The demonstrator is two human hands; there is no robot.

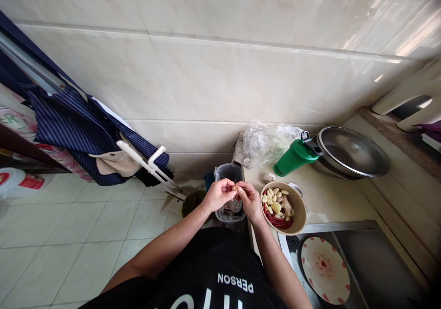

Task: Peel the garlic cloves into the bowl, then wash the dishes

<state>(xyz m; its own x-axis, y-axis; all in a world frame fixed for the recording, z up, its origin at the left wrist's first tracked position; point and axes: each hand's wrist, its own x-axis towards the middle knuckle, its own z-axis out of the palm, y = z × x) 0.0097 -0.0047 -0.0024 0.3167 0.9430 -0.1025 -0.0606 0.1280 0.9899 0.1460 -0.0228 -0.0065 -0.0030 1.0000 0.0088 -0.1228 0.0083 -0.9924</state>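
Observation:
My left hand [217, 194] and my right hand [250, 200] meet fingertip to fingertip over a lined trash bin [229, 173] on the floor. Both pinch one small pale piece, seemingly a garlic clove [235, 188]. Just right of my right hand a tan bowl [300, 204] sits on the counter, holding peeled garlic cloves, ginger pieces and red chillies. A whole garlic bulb [268, 177] lies behind the bowl.
A green bottle [296, 156] lies tilted on the beige counter [327, 194] beside a crumpled clear plastic bag [265, 143] and a steel basin [351, 153]. A red-patterned white plate [325, 270] rests on the stove area. Striped cloth hangs over a white rack [148, 164] at left.

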